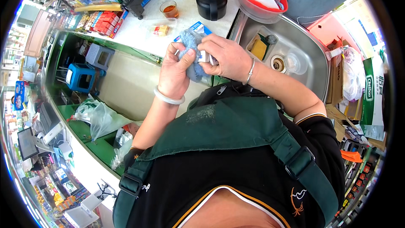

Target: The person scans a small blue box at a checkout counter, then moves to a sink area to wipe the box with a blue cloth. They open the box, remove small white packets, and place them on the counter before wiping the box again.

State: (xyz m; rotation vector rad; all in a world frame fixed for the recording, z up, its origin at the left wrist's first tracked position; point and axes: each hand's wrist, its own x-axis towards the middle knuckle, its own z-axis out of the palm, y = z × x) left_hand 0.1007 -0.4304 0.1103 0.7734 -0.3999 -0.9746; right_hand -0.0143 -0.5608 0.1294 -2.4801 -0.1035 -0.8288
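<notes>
Bunched in my left hand is a light blue knitted cloth, its lower end hanging below the thumb. My right hand pinches a small white box against the cloth, and the fingers hide part of it. Both hands meet in front of my chest, near the front edge of the white counter. Just beyond the cloth, a blue and white carton lies on the counter. To its left sits a clear plastic tray with a yellow packet in it.
A glass of amber drink and a black jug stand farther back. The steel sink on the right holds a yellow sponge and a clear bowl. A blue stool and plastic bags are at the left.
</notes>
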